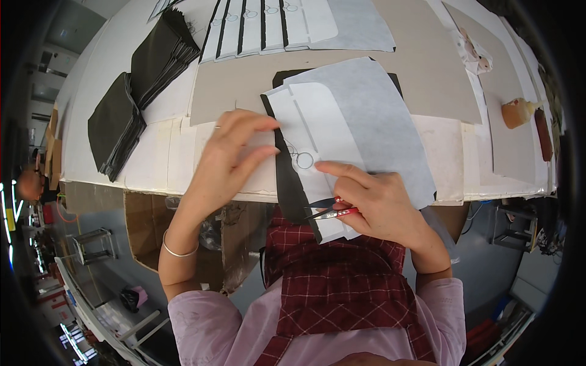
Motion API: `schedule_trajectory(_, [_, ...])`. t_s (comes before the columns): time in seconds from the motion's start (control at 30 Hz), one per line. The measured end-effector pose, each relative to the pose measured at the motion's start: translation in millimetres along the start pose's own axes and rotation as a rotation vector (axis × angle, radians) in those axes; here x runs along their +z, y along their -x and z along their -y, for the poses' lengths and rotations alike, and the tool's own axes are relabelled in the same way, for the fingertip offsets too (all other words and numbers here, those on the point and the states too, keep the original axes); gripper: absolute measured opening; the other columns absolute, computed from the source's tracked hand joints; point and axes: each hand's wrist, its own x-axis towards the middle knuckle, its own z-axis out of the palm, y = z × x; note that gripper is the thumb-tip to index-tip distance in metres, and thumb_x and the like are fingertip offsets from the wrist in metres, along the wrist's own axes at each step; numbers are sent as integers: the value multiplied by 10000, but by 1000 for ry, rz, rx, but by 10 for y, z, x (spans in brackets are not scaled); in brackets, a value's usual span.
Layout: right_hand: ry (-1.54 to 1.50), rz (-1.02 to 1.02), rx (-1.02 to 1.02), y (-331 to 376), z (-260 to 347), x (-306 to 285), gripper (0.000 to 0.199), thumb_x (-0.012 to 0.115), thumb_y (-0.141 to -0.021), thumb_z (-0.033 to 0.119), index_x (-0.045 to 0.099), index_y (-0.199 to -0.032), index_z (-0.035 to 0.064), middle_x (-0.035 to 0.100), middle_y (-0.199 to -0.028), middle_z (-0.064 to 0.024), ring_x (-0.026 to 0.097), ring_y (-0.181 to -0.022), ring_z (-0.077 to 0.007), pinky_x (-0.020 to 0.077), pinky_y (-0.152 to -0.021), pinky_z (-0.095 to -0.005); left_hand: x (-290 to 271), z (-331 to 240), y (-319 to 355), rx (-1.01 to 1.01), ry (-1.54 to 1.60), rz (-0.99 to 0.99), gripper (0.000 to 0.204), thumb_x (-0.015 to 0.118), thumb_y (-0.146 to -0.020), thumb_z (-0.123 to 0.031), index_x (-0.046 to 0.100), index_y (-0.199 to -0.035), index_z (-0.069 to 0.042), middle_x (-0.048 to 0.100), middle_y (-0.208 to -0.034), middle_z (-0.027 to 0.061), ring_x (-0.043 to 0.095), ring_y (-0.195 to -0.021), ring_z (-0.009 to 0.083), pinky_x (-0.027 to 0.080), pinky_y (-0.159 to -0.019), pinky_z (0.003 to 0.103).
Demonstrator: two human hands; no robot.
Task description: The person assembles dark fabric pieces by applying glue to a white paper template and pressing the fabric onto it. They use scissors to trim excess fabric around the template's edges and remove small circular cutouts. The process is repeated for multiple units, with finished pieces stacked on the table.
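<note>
A stack of white and pale grey fabric panels (381,116) with dark cloth under its left edge lies tilted before me, its near end overhanging the table. My right hand (381,198) grips small red-handled scissors (346,212), blades pointing left. Its index finger is stretched out and touches the white panel just beside a thin dark ring (304,160); whether that is thread or a drawn line I cannot tell. Over the panel's dark left edge (284,165) hovers my left hand (238,146), thumb and fingers apart, holding nothing.
Two stacks of folded dark cloth (113,122) stand at the left. Overlapping white panels with similar rings (250,27) lie at the far side. Rightward on the table are a small amber bottle (516,114) and a brown bar-shaped object (542,135). A cardboard box (143,229) sits below the table edge.
</note>
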Motion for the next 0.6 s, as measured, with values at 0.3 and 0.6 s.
schedule_trajectory(0.3, [-57, 37, 44, -4, 13, -36, 213, 751, -783, 137, 559, -833, 59, 666, -1247, -68, 640, -576, -233, 505, -524, -328, 57, 99, -209, 62, 59, 319, 136, 752, -841, -88, 660, -927, -36, 588, -898, 63, 530, -891, 255, 447, -784, 358])
schedule_trajectory(0.6, [4, 178, 159, -350, 99, -575, 311, 753, -880, 329, 596, -866, 62, 668, -752, -88, 636, -586, -296, 474, -550, -360, 43, 166, -78, 73, 106, 249, 104, 687, -901, -44, 597, -943, -13, 568, -914, 87, 545, -895, 262, 469, -775, 353])
